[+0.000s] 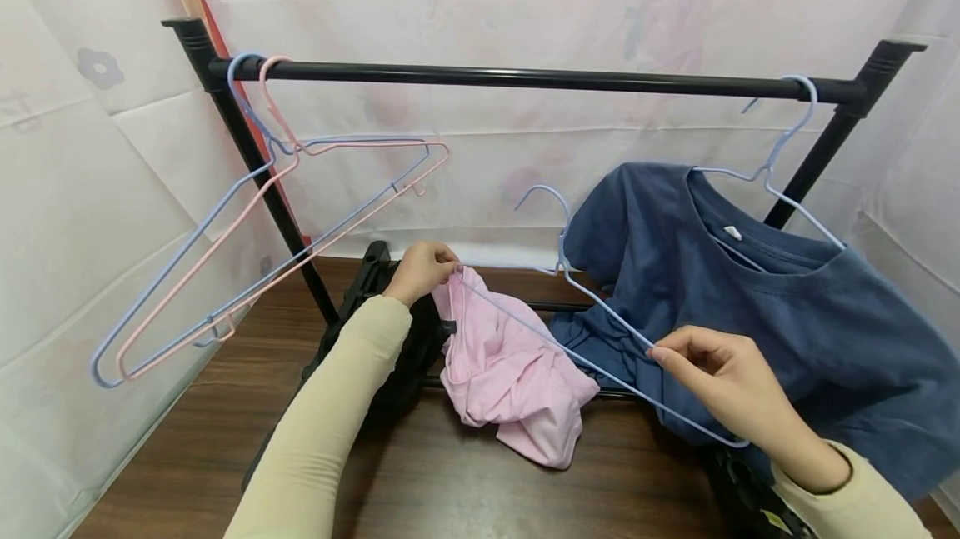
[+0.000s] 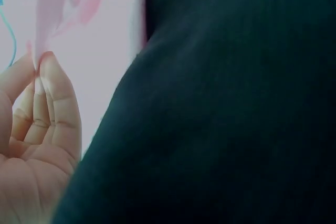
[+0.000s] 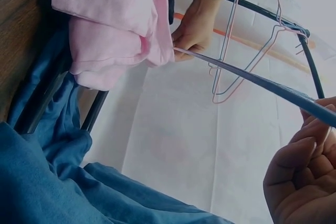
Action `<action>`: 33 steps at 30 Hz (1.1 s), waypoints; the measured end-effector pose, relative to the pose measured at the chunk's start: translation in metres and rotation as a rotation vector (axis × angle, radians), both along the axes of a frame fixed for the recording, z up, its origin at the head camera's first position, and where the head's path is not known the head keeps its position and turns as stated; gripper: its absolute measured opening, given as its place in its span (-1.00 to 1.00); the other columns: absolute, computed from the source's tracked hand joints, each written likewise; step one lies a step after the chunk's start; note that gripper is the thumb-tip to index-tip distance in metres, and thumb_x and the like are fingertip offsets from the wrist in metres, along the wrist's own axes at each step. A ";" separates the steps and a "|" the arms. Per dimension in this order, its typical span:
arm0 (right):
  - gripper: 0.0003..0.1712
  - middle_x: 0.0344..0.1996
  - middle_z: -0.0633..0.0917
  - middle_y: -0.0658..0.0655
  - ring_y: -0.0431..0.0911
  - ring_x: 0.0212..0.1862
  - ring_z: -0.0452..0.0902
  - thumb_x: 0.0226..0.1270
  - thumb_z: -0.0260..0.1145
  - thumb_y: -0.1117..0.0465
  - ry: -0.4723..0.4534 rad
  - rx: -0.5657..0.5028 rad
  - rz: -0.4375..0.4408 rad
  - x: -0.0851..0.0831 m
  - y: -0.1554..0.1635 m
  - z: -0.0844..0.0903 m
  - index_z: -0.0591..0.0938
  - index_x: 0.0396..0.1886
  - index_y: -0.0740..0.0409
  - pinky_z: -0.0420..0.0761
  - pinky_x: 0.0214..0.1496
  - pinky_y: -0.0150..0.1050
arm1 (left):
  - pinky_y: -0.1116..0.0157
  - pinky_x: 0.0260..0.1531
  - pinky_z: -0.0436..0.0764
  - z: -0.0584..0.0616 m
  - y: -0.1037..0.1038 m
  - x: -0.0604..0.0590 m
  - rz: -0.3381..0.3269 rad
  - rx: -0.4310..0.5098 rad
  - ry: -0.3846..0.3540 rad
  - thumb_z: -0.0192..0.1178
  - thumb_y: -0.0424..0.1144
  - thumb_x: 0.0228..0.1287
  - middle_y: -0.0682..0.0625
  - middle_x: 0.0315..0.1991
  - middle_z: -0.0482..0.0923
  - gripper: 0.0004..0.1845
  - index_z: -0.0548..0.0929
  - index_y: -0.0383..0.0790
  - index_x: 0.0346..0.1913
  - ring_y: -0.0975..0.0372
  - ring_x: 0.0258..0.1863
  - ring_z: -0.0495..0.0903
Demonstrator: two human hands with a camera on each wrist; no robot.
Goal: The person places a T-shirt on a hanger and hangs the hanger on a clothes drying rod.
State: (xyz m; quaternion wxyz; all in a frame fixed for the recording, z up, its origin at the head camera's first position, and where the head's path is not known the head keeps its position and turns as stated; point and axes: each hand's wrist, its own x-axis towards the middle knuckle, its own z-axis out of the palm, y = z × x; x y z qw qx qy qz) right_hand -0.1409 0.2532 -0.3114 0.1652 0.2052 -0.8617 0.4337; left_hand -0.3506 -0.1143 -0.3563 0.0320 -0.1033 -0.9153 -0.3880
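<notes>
My left hand (image 1: 422, 272) pinches the edge of a crumpled pink garment (image 1: 510, 360) between thumb and fingertips, as the left wrist view also shows. The left end of a light blue wire hanger (image 1: 609, 311) reaches to that pinched edge. My right hand (image 1: 723, 381) holds the hanger's right sloping arm between thumb and forefinger. The hanger's hook points up, off the rail, and the pink cloth hangs below its left end. Right behind my right hand hangs a dark blue T-shirt (image 1: 810, 314) on another blue hanger (image 1: 783, 139).
A black rail (image 1: 525, 77) crosses the view. An empty blue hanger (image 1: 176, 243) and a pink hanger (image 1: 258, 293) hang at its left end. Black cloth (image 1: 408, 347) lies beside my left forearm. Below is a brown wood-grain surface (image 1: 450, 489); pale curtains (image 1: 480, 31) surround it.
</notes>
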 end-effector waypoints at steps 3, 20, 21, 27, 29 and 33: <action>-0.86 -0.51 0.66 -0.15 -0.26 -0.58 0.37 0.30 0.34 0.35 -0.003 0.007 0.001 0.000 0.000 0.000 0.72 -0.39 0.03 0.39 -0.60 -0.32 | 0.32 -0.30 0.66 0.001 -0.001 0.001 0.004 0.006 0.013 0.26 -0.25 0.34 -0.13 -0.22 0.71 -0.86 0.74 -0.25 -0.18 0.19 -0.34 0.67; -0.84 -0.53 0.62 -0.15 -0.25 -0.56 0.39 0.29 0.35 0.35 0.011 0.037 -0.034 0.000 -0.005 0.001 0.71 -0.40 -0.02 0.38 -0.59 -0.34 | 0.12 -0.11 0.62 0.008 0.000 0.005 -0.004 -0.063 0.126 0.28 -0.19 0.32 -0.12 -0.18 0.72 -0.86 0.75 -0.18 -0.22 0.07 -0.17 0.65; -0.84 -0.54 0.61 -0.13 -0.25 -0.55 0.39 0.29 0.35 0.35 0.017 0.042 -0.041 0.001 -0.005 0.002 0.71 -0.40 -0.02 0.37 -0.58 -0.34 | 0.11 -0.10 0.62 0.008 0.000 0.006 -0.006 -0.071 0.134 0.28 -0.19 0.32 -0.12 -0.18 0.72 -0.86 0.75 -0.18 -0.22 0.07 -0.16 0.65; -0.83 -0.60 0.55 -0.11 -0.25 -0.58 0.36 0.29 0.36 0.34 0.026 0.054 -0.078 0.002 -0.004 0.003 0.70 -0.42 -0.03 0.34 -0.59 -0.34 | 0.12 -0.11 0.62 0.011 0.001 0.008 -0.019 -0.120 0.185 0.22 -0.21 0.37 -0.10 -0.19 0.73 -0.84 0.75 -0.20 -0.19 0.09 -0.19 0.66; -0.84 -0.60 0.54 -0.12 -0.26 -0.59 0.34 0.29 0.36 0.32 0.029 0.059 -0.094 0.002 -0.005 0.004 0.70 -0.43 -0.04 0.34 -0.60 -0.34 | 0.13 -0.12 0.63 0.011 0.001 0.010 -0.021 -0.132 0.197 0.20 -0.22 0.39 -0.10 -0.20 0.74 -0.83 0.74 -0.22 -0.18 0.10 -0.21 0.66; -0.85 -0.61 0.53 -0.12 -0.26 -0.60 0.33 0.29 0.37 0.30 0.036 0.064 -0.122 0.003 -0.005 0.004 0.69 -0.43 -0.05 0.32 -0.61 -0.34 | 0.14 -0.14 0.64 0.012 0.003 0.012 -0.023 -0.152 0.224 0.18 -0.23 0.40 -0.10 -0.21 0.73 -0.82 0.73 -0.24 -0.16 0.11 -0.24 0.66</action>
